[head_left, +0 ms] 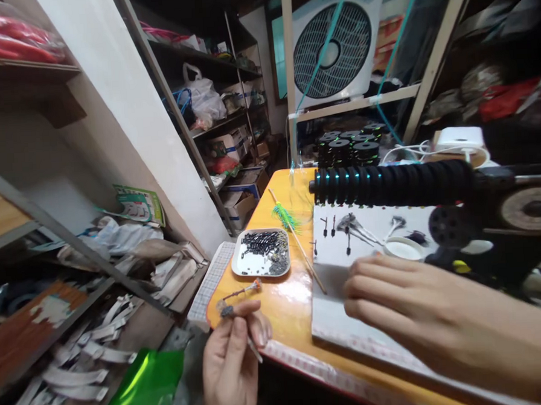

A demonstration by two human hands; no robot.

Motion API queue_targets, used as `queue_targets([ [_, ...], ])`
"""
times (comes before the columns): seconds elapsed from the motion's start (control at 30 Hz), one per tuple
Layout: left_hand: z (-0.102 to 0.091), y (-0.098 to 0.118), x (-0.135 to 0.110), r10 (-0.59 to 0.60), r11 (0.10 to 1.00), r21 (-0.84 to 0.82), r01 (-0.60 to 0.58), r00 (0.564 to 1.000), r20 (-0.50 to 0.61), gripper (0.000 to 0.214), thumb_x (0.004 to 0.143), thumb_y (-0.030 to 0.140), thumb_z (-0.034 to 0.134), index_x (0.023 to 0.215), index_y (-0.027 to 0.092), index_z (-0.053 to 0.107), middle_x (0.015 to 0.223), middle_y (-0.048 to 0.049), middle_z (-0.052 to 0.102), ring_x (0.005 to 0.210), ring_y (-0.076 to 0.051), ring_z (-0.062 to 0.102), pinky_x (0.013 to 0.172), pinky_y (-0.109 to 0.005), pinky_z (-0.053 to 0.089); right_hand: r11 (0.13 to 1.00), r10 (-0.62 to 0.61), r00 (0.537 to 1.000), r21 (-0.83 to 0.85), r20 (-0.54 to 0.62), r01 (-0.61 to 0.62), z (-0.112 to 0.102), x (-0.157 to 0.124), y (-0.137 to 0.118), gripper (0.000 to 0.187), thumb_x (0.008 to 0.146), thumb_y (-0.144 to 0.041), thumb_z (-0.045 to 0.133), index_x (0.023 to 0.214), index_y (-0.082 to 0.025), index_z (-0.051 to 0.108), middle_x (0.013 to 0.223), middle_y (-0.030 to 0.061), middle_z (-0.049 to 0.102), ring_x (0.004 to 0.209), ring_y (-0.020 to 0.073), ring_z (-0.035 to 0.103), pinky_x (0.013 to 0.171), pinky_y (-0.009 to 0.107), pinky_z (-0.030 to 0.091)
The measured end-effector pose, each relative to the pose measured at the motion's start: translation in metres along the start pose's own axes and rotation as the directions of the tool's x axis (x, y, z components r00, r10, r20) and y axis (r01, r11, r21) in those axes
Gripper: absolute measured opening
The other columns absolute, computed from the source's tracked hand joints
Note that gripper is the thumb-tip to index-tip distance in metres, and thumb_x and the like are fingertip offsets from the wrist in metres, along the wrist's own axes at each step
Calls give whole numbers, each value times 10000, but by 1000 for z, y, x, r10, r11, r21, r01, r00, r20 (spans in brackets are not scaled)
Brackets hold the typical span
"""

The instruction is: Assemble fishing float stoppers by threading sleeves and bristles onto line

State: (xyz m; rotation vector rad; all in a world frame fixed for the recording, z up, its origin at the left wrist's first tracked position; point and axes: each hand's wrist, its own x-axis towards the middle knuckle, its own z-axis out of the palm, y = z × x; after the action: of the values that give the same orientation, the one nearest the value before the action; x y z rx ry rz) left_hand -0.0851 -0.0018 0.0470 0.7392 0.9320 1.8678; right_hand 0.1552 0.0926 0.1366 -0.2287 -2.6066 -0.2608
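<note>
your left hand (233, 357) pinching a slim grey-tufted stick (226, 312) by the near corner of the yellow desk (285, 313), just short of the white tray (254, 270) of black pieces (262, 242), your right hand (393, 296) curled over the white board (332, 302), whether it grips anything you cannot tell

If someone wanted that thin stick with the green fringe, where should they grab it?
Probably by the bare near part of the stick, from above on the person's side, pinched across its width. The green fringe sits toward the far end, while the near length is slim, uncovered and closer to the right hand.
</note>
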Motion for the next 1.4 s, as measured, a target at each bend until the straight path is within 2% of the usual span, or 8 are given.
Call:
queue_targets([
  [0.17, -28, 26, 15, 99, 888, 433, -155, 984, 148, 144, 924, 333, 769, 900, 218, 853, 793, -47, 689, 736, -175, 622, 716, -268, 525, 984, 132, 991, 125, -11, -129, 38, -13, -28, 349, 1108, -161, 355, 915, -183, 646, 798, 56, 668, 692, 204, 572, 693, 349, 462],
  [0.33, -27, 49, 36, 151, 425, 842, -333, 943, 297, 328, 984, 175, 525, 787, 215, 784, 878, -52, 640, 861, -230, 635, 801, -322, 485, 956, 211, 977, 215, -40, -197, 63, -21, -37, 154, 1054, -180, 520, 935, -197, 616, 832, 49, 660, 702, 212, 559, 674, 351, 425],
  [0.63, -15, 34, 77, -31, 143, 939, -313, 947, 320, 141, 840, 256, 753, 955, 220, 828, 961, -71, 600, 903, -302, 642, 893, -439, 495, 932, 269, 959, 274, -88, -236, 79, -25, -58, 251, 979, -36, 434, 832, -218, 526, 712, 11, 591, 559, 163, 519, 526, 301, 343],
  [0.77, -8, 30, 73, -87, 193, 937, -290, 946, 311, 126, 827, 142, 673, 767, 203, 765, 984, -88, 604, 913, -296, 633, 885, -443, 495, 842, 365, 928, 450, -70, -298, 75, -28, -60, 248, 997, -54, 424, 880, -216, 571, 733, 7, 615, 586, 142, 574, 535, 258, 403],
  [0.87, 5, 22, 47, -106, 326, 912, -248, 949, 296, 122, 920, 220, 609, 822, 202, 678, 954, -85, 666, 889, -260, 656, 806, -376, 517, 648, 555, 831, 643, -33, -407, 72, -29, -57, 217, 1046, -146, 472, 938, -236, 638, 775, -4, 645, 644, 119, 636, 574, 211, 461],
  [0.97, 20, 7, 11, -159, 545, 829, -128, 955, 252, 233, 1029, 391, 550, 899, 210, 619, 854, -49, 724, 770, -196, 676, 682, -286, 512, 500, 700, 714, 720, -9, -481, 67, -27, -52, 204, 1043, -284, 589, 895, -281, 728, 737, -22, 658, 630, 113, 650, 556, 197, 473],
  [1.1, 38, -19, -24, -163, 887, 454, 87, 978, 131, 321, 959, 498, 707, 844, 202, 666, 753, -18, 724, 732, -160, 661, 735, -248, 500, 395, 763, 646, 791, 1, -468, 61, -24, -47, 165, 982, -308, 695, 869, -331, 813, 748, -26, 689, 643, 102, 660, 562, 158, 504],
  [1.4, 62, -49, -44, 28, 900, 436, -18, 999, -17, 263, 904, 466, 782, 818, 221, 739, 753, -3, 713, 709, -150, 664, 685, -209, 510, 379, 754, 657, 821, -5, -428, 58, -23, -49, 162, 983, -247, 685, 870, -290, 793, 808, -21, 731, 680, 83, 693, 597, 118, 533],
])
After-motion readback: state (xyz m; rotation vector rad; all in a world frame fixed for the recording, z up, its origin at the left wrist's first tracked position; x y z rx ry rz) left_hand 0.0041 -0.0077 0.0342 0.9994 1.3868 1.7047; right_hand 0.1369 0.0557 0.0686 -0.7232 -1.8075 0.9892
